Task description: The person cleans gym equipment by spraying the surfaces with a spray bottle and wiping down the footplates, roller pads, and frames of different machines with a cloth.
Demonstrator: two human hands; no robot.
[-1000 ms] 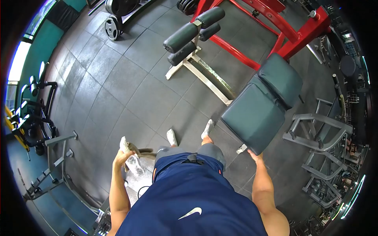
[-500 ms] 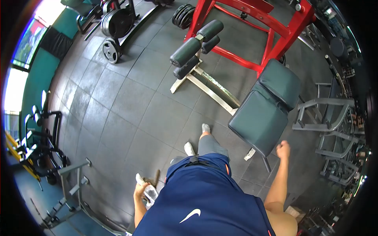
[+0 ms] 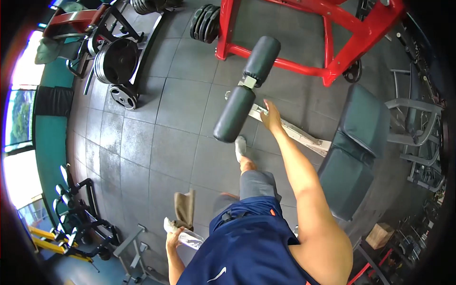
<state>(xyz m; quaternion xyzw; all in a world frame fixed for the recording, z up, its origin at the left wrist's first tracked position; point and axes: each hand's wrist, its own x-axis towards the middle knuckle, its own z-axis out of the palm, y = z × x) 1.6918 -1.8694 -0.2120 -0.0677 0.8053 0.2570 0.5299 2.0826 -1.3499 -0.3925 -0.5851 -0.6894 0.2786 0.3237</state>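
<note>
My left hand [image 3: 175,236], low on the left, is closed around a clear plastic bottle [image 3: 192,241] with a white top. A brown cloth [image 3: 184,209] hangs from the same hand, its folds partly hiding the grip. Stretched forward, my right hand [image 3: 270,118] has its fingers apart and holds nothing. It is close beside the black foam rollers [image 3: 234,114] of a bench, over the bench's worn white frame [image 3: 299,135]. The dark green padded seat [image 3: 344,183] of that bench lies right of my forearm.
A red steel frame [image 3: 285,66] stands ahead on the tiled rubber floor [image 3: 137,142]. Weight plates [image 3: 118,61] hang on a rack at the far left. Grey machine frames [image 3: 413,107] line the right side, with a wooden block [image 3: 380,236] at the lower right.
My right hand has swung from beside the seat forward and left to the foam rollers, its fingers spreading. I have stepped nearer the rollers. The left hand keeps the bottle and cloth.
</note>
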